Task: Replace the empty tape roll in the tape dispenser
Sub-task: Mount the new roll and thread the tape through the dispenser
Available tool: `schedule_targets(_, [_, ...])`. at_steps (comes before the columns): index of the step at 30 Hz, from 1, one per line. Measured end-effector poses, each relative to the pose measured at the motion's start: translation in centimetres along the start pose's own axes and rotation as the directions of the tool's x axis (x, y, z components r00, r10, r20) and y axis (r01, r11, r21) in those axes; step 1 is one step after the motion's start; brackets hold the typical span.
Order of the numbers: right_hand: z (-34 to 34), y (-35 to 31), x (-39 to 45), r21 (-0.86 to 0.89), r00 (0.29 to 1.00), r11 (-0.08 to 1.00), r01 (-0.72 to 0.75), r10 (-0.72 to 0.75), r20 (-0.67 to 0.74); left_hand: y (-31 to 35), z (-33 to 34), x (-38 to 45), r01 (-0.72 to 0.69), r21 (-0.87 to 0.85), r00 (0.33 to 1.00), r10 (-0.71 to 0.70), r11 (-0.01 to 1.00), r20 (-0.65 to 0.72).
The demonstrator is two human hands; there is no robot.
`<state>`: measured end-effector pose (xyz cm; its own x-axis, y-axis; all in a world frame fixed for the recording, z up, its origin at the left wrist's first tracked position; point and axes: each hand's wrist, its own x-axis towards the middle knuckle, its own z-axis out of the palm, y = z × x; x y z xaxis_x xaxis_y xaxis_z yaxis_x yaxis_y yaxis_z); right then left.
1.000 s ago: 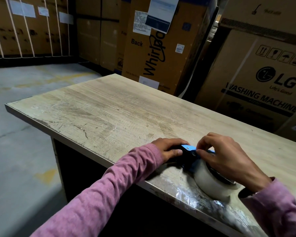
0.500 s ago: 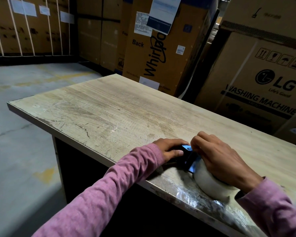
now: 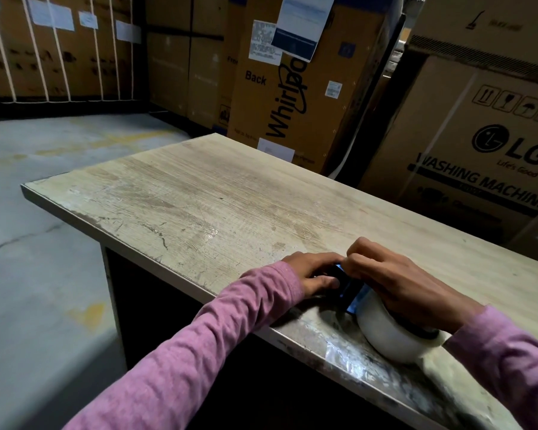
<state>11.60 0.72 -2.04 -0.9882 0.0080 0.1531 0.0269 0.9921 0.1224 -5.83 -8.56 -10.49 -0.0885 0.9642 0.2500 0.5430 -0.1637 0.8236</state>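
I judge the tape roll point(image 3: 395, 333) light but slick, so my right hand point(image 3: 398, 283) presses it while my left hand point(image 3: 311, 279) keeps its grip curled round the tape dispenser point(image 3: 350, 291) on the bench point(image 3: 199, 209).

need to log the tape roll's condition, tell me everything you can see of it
The tape roll is a wide, pale, whitish-clear roll that looks full, lying near the front edge of the worn wooden table. Its rounded side faces the camera. It sits against the dark and blue tape dispenser, though whether it is fully seated is hidden. The right hand lies over its top, fingers curled toward the dispenser's front; the left hand grips the dispenser, not the roll.
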Motion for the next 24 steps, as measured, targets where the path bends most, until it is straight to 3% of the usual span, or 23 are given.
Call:
schedule_targets(16, [-0.1, 0.8, 1.8, 0.009, 0.986, 0.986, 0.165, -0.165, 0.037, 0.1, -0.6, 0.0, 0.041, -0.003, 0.999, -0.041, 0.999, -0.005])
schedule_targets(24, [0.8, 0.9, 1.7, 0.114, 0.99, 0.984, 0.137, -0.134, -0.034, 0.3, -0.7, 0.1, 0.046, 0.06, 0.999, -0.045, 0.997, -0.02])
